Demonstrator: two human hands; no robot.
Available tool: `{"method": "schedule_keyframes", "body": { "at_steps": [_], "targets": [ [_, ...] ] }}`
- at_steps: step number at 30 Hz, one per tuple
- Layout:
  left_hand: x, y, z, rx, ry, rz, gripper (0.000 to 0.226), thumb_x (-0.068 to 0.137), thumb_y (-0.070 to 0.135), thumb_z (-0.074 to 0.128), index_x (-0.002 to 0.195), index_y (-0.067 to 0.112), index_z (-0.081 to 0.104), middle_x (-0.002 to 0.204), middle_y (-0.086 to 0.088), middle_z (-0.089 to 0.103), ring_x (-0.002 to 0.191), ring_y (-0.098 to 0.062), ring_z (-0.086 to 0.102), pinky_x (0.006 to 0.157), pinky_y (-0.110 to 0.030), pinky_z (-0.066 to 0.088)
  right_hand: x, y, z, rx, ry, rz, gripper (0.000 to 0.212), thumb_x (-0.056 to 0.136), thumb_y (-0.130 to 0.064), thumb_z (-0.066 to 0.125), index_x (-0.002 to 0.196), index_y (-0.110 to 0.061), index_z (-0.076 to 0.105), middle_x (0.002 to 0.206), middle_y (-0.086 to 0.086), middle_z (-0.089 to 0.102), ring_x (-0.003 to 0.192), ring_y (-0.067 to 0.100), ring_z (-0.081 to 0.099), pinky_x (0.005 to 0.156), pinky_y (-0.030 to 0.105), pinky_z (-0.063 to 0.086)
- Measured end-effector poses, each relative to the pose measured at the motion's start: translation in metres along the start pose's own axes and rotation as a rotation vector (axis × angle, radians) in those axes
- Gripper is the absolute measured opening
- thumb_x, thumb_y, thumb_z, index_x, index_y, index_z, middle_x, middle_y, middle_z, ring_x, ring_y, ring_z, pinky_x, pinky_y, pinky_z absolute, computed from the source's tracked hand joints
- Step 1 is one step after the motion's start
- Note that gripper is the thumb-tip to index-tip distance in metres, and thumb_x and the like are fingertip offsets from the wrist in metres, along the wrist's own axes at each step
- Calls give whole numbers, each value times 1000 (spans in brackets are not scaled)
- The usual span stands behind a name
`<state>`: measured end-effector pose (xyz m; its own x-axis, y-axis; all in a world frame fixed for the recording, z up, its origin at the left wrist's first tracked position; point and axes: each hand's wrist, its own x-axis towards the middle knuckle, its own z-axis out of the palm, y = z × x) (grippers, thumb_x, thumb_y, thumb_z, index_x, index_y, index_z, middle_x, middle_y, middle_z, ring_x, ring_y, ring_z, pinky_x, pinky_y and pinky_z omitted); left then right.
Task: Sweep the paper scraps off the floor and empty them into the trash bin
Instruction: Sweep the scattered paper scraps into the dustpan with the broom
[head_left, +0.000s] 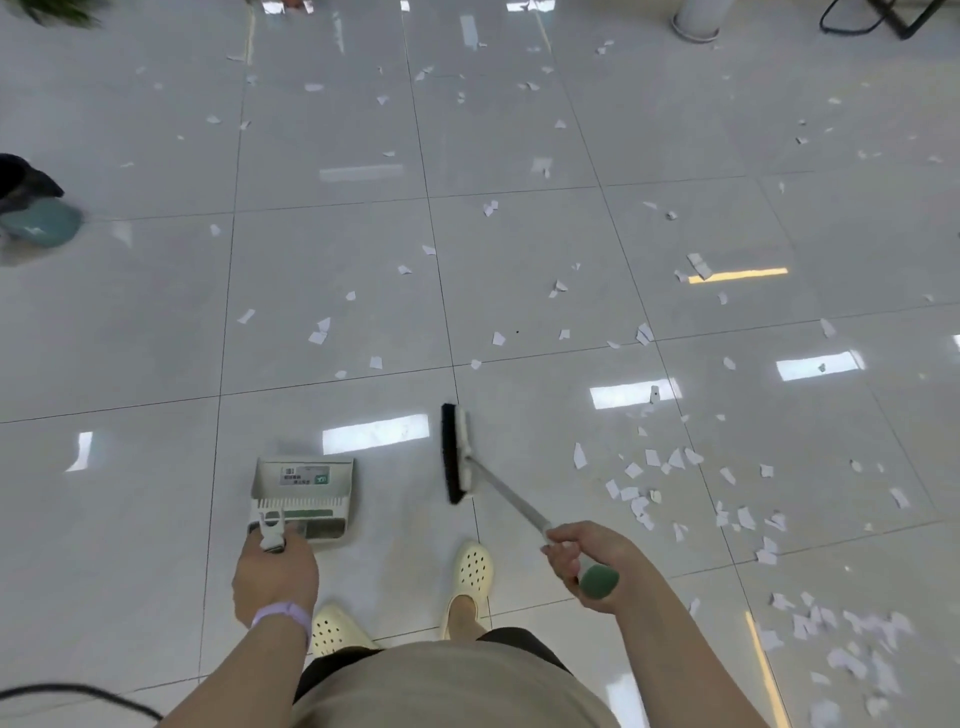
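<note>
Paper scraps (644, 483) — beyond broom-holding right hand (582, 558)

Floor (332, 291): large pale grey glossy tiles, thin dark grout lines running away from the grips and across. Ceiling-light reflections (375, 433) as bright white bars, one just beyond the grips, more off to the rt. One yellowish strip reflection (737, 275) farther out, rt side. White column base (696, 21) far ahead, rt. Black chair legs (883, 15) at far rt corner. Green plant leaves (57, 10) far lft, blurred. Black cable (78, 693) on floor near lft, behind the grips.
</note>
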<state>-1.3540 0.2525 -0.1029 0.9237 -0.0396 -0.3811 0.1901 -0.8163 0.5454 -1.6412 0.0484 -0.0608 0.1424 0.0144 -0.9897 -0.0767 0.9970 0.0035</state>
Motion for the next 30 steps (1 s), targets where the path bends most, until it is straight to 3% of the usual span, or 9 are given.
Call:
{"method": "schedule_keyframes", "body": {
  "at_steps": [4,9,13,18,23,26,30],
  "targets": [
    [-8,4,22,-35,-76,41,28,100,32,56,112,10,67,94,-13,70,85,-35,64,75,-41,53,1,16,-5,-209,203,-191,18,90,-8,59,108,-2,57,60,8,55,41,13,48,38,20,42],
    [-11,1,22,-171,-147,62,29,100,35,56,95,8,65,82,-10,64,78,-34,61,70,-36,48,-4,45,4,-244,276,-353,23,89,-14,62,109,-3,56,59,8,54,43,16,48,45,25,45],
    [3,-14,2,-205,-154,73,43,98,44,57,77,7,59,71,-12,60,65,-34,57,62,-34,47,-19,82,22,-149,238,-398,29,90,-19,67,111,-5,54,58,6,53,43,13,48,44,24,45],
    [13,-63,-49,-143,-268,153,33,98,42,59,82,13,63,74,-12,63,70,-37,60,63,-35,46,-32,135,58,-83,139,-387,22,91,-11,64,109,-3,55,58,6,52,44,12,47,42,21,44],
    [26,-104,-102,-6,-330,283,44,97,55,54,73,19,63,69,-8,63,68,-31,59,60,-32,43,-25,179,100,-74,63,-329,21,91,-4,59,111,-1,55,64,7,51,42,9,47,38,18,42],
    [35,-114,-120,87,-343,279,34,97,45,58,75,19,65,71,-7,64,69,-29,58,64,-33,46,-14,196,119,-140,61,-273,25,90,-5,57,114,-1,55,62,6,50,42,9,46,37,18,40],
    [46,-119,-131,114,-329,202,31,98,38,59,79,15,66,77,-11,65,71,-33,56,70,-37,48,-13,190,114,-5,-37,-174,24,90,-6,57,113,-1,52,65,4,50,44,7,46,35,17,40]
  ]
}}
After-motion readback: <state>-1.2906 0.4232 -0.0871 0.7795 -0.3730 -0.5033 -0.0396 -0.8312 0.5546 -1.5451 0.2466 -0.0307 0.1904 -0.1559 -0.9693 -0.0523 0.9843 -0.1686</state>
